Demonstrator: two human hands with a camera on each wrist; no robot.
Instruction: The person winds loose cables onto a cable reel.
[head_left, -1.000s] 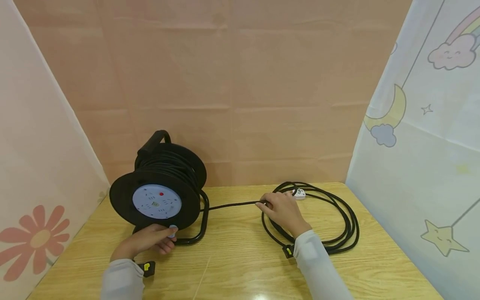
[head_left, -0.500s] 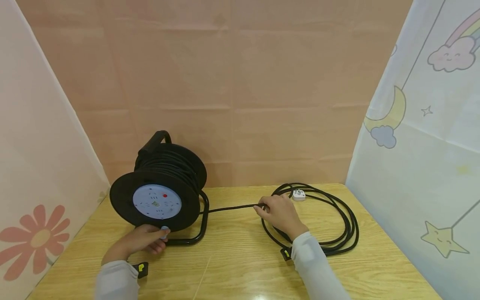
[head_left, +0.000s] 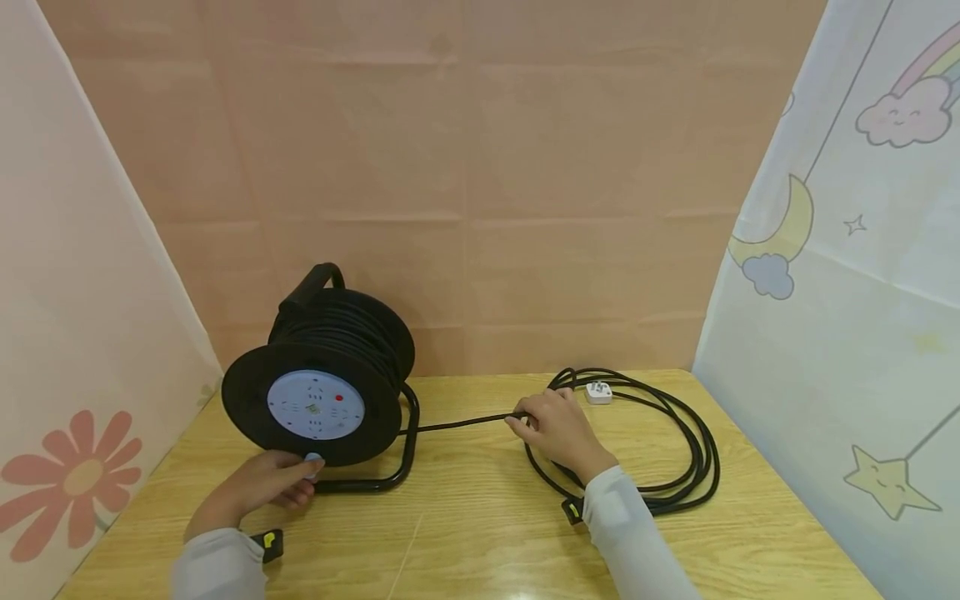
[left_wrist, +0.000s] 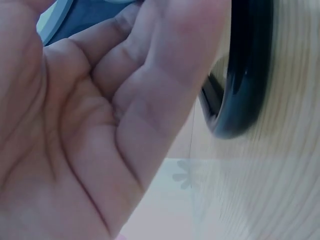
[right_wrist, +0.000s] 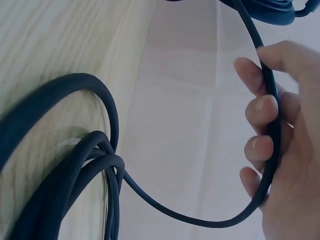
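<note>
Left grip [head_left: 258, 483] pinches the knob [head_left: 311, 457] low on the reel face, thumb laid on it — the left wrist view hides where the other fingertips land. Right grip [head_left: 558, 427] is curled round the cable [head_left: 461, 424], all fingers wrapped.

Reel [head_left: 322, 358] stands on the left of the surface [head_left: 480, 500] in its tube frame [head_left: 408, 442], wound well up. Cable runs near straight from it to my right grip, then drops in a slack bow to the loose coil [head_left: 671, 505] on the right. White plug [head_left: 598, 392] lies at the coil's far side, pins showing.

Step looks like cranking the drum by the knob while the right side guides cable; I'd judge it as winding on, but direction isn't certain. Next move calls for carrying the knob round, with light tension and the right fingers loose enough to let cable slip.

Text: small yellowish label mid-panel [head_left: 315, 417] — too small to read. Red button [head_left: 339, 398], no legend legible. No brand readable anywhere.
</note>
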